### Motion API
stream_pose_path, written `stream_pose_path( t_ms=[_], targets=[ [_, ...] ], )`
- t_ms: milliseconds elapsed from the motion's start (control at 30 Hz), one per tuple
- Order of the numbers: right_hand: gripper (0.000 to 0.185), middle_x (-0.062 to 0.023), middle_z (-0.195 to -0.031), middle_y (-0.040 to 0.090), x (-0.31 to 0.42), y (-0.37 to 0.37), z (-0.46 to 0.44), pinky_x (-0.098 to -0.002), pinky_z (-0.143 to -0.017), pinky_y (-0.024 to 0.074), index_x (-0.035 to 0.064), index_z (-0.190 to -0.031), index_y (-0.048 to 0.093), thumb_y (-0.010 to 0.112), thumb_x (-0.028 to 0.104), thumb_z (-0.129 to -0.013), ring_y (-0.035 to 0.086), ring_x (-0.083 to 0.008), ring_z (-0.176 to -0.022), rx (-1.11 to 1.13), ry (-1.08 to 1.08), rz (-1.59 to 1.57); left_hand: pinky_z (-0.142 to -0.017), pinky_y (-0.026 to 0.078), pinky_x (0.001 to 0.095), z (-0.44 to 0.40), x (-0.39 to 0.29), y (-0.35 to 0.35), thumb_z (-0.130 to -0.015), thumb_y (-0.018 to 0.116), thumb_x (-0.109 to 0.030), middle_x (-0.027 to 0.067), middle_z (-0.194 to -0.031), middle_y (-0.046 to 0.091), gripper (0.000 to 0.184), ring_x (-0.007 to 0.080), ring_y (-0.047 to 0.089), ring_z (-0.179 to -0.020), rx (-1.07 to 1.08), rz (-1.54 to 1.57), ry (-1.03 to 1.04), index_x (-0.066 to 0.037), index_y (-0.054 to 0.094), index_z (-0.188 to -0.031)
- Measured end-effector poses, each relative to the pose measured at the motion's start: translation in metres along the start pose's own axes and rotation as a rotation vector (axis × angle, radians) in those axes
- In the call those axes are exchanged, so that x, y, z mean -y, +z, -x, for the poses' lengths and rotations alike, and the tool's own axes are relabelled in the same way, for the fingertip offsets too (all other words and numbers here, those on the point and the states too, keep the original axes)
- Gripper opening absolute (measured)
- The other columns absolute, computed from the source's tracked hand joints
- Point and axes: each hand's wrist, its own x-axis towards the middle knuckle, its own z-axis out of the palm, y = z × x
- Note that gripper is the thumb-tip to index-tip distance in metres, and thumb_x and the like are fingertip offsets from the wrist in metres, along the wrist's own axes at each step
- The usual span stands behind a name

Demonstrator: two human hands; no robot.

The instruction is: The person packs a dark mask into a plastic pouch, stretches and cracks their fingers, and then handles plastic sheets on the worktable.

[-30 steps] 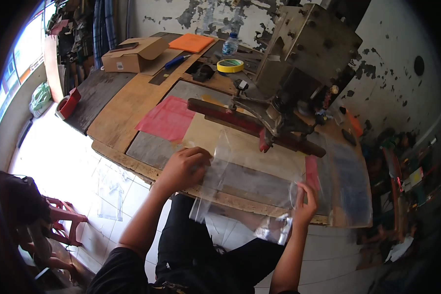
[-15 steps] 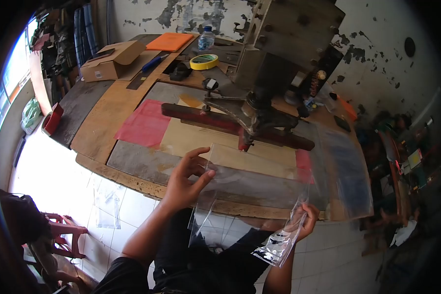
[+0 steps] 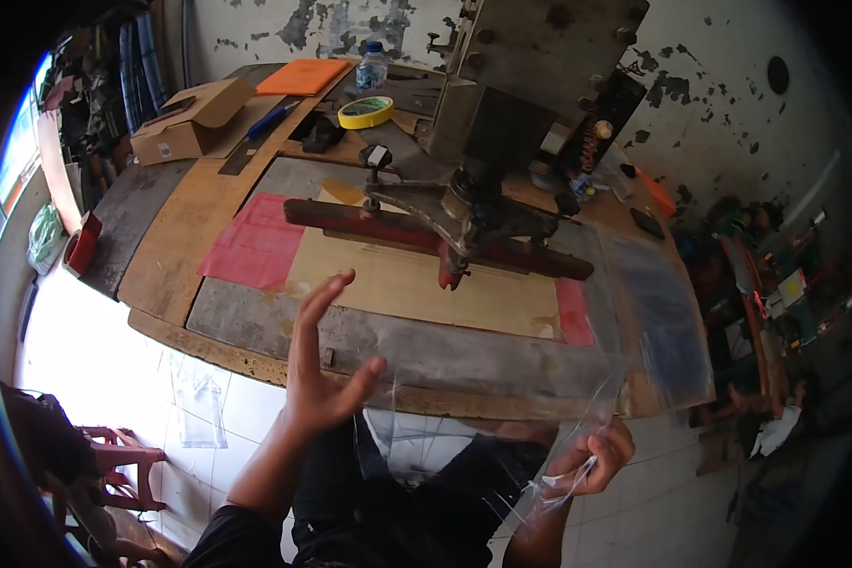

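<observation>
My right hand (image 3: 592,459) is closed on the lower right part of a clear plastic sheet (image 3: 511,393), which could be a bag. The sheet hangs over my lap and the near edge of the worktable. My left hand (image 3: 327,369) is raised beside the sheet's left side, fingers and thumb spread, with nothing in it. Beyond both hands, a press machine's long red-edged bar (image 3: 369,225) sits above a cream sheet (image 3: 398,289) with red material (image 3: 256,241) at its ends.
On the worktable (image 3: 175,227) are a cardboard box (image 3: 175,137), a yellow tape roll (image 3: 365,113), a water bottle (image 3: 372,68) and an orange folder (image 3: 303,78). Clear plastic sheets (image 3: 658,312) lie at its right end. A red stool (image 3: 123,464) stands at lower left; another plastic piece (image 3: 201,417) lies on the floor.
My left hand has let go of the plastic's upper left side and opened, moving left. My right hand still grips the plastic, slightly lower. The view has shifted a little.
</observation>
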Motion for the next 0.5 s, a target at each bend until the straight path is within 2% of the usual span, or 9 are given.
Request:
stream_pose_path(
  t_ms=[33,67,133,167,200,267,300,400,500],
  targets=[
    [0.014,-0.0127,-0.108,0.057,0.003,-0.004,-0.002,-0.0415,-0.080,0.0585,0.0133,-0.116,0.061,0.065,0.010,-0.103,0.066,-0.0330,-0.098,0.008,-0.051,0.007,-0.115,0.041,0.0513,-0.007,-0.014,-0.006,-0.086,0.081,-0.020,0.0136,-0.131,0.069,0.066,0.0326,0.062,-0.131,0.024,-0.130,0.088,-0.005,0.057,-0.145],
    [0.014,-0.0127,-0.108,0.057,0.006,-0.006,-0.003,-0.0415,-0.080,0.0585,0.0133,-0.116,0.061,0.065,0.010,-0.103,0.066,-0.0330,-0.098,0.018,-0.049,0.002,-0.115,0.041,0.0513,-0.013,-0.026,-0.012,-0.086,0.081,-0.020,0.0136,-0.131,0.069,0.066,0.0326,0.062,-0.131,0.024,-0.134,0.078,-0.005,0.057,-0.145],
    [0.018,-0.0123,-0.109,0.055,0.011,-0.011,-0.004,-0.0394,-0.078,0.0587,0.0159,-0.122,0.058,0.064,0.014,-0.105,0.065,-0.0327,-0.099,0.029,-0.117,-0.023,-0.119,0.036,0.0529,-0.020,-0.048,-0.021,-0.082,0.086,-0.030,0.0105,-0.130,0.070,0.060,0.0296,0.064,-0.129,0.411,-0.362,0.200,-0.012,0.066,-0.135],
    [0.019,-0.0118,-0.109,0.055,0.012,-0.013,-0.002,-0.0379,-0.078,0.0586,0.0172,-0.123,0.058,0.064,0.018,-0.105,0.065,-0.0321,-0.100,0.033,-0.122,-0.012,-0.114,0.042,0.0496,-0.025,-0.060,-0.017,-0.080,0.089,-0.025,0.0039,-0.116,0.075,0.042,0.0224,0.070,-0.115,0.389,-0.313,0.159,-0.016,0.076,-0.119],
    [0.019,-0.0118,-0.109,0.055,0.015,-0.016,-0.002,-0.0379,-0.078,0.0586,0.0172,-0.123,0.058,0.064,0.018,-0.105,0.065,-0.0321,-0.100,0.043,-0.123,-0.021,-0.114,0.042,0.0496,-0.024,-0.061,-0.016,-0.080,0.089,-0.025,0.0039,-0.116,0.075,0.042,0.0224,0.070,-0.115,0.386,-0.316,0.146,-0.016,0.076,-0.119],
    [0.018,-0.0107,-0.107,0.054,0.019,-0.019,-0.003,-0.0380,-0.078,0.0588,0.0182,-0.123,0.058,0.064,0.019,-0.106,0.065,-0.0317,-0.100,0.018,-0.151,0.007,-0.107,0.046,0.0463,-0.025,-0.061,-0.015,-0.081,0.088,-0.018,0.0004,-0.100,0.076,0.033,0.0188,0.072,-0.096,0.479,-0.209,0.187,-0.016,0.078,-0.111],
    [0.018,-0.0100,-0.106,0.053,0.022,-0.021,-0.007,-0.0372,-0.078,0.0587,0.0187,-0.123,0.059,0.065,0.020,-0.106,0.064,-0.0302,-0.098,0.017,-0.166,0.007,-0.099,0.049,0.0415,-0.027,-0.064,-0.011,-0.082,0.087,-0.014,-0.0020,-0.086,0.073,0.023,0.0168,0.070,-0.082,0.414,-0.189,0.205,-0.016,0.079,-0.105],
    [0.015,-0.0108,-0.107,0.050,0.022,-0.026,-0.011,-0.0385,-0.078,0.0572,0.0116,-0.124,0.054,0.056,0.013,-0.109,0.062,-0.0309,-0.100,0.030,-0.241,-0.020,-0.089,0.051,0.0383,-0.031,-0.071,-0.014,-0.085,0.086,-0.012,-0.0007,-0.082,0.072,0.020,0.0170,0.069,-0.078,0.432,-0.156,0.192,-0.014,0.079,-0.104],
    [0.015,-0.0102,-0.107,0.050,0.028,-0.031,-0.014,-0.0370,-0.076,0.0569,0.0118,-0.125,0.054,0.056,0.015,-0.110,0.061,-0.0298,-0.099,0.022,-0.200,-0.036,-0.082,0.050,0.0367,-0.031,-0.075,-0.015,-0.086,0.085,-0.010,0.0001,-0.078,0.070,0.018,0.0173,0.066,-0.072,0.425,-0.096,0.197,-0.012,0.079,-0.103]
  ],
)
